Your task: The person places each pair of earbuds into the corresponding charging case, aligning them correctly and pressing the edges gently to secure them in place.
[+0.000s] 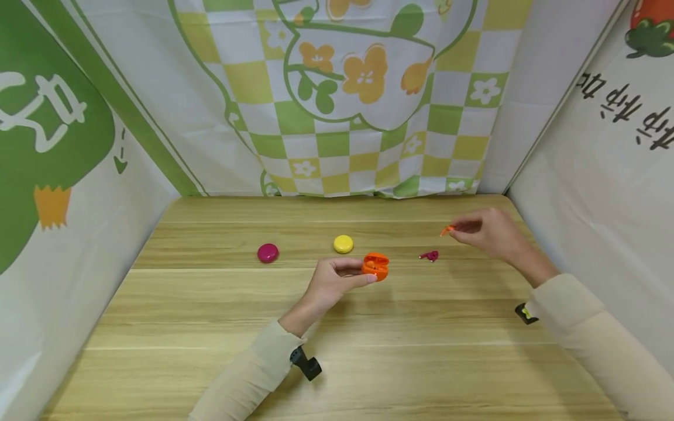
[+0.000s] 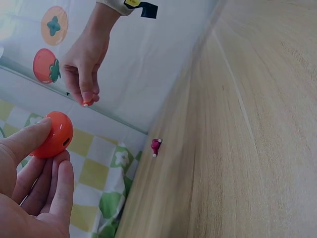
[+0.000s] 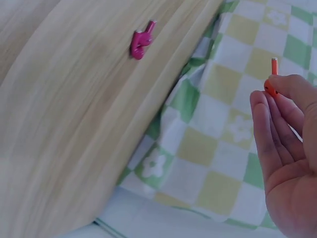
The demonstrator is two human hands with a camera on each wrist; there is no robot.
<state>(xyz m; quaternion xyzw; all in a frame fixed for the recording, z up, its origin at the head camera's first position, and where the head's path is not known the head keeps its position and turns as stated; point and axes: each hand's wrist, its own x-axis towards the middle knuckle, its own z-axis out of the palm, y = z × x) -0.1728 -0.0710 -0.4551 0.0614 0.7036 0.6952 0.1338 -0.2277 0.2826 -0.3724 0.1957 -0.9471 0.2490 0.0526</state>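
Two bare hands work above a pale wooden table (image 1: 210, 327) walled in by printed cloth. The left hand (image 1: 332, 283) holds a small orange case (image 1: 375, 266) just above the tabletop near its middle, thumb and fingers curled round it; the lid stands open and something orange sits inside. The right hand (image 1: 487, 231) hovers well to the right, its thumb and fingertips pinched together on a tiny orange earbud (image 1: 447, 230), lifted clear of the wood. A magenta earbud (image 1: 429, 255) lies loose on the table between the two hands. Farther left rest a closed yellow case (image 1: 343, 244) and a closed magenta case (image 1: 268, 252), apart from each other.

Judging by this, the step in hand is carrying the orange earbud to its matching case. The next move calls for bringing the pinched earbud across to the open case, lining it up with the free slot, and seating it while the left hand keeps the case steady.
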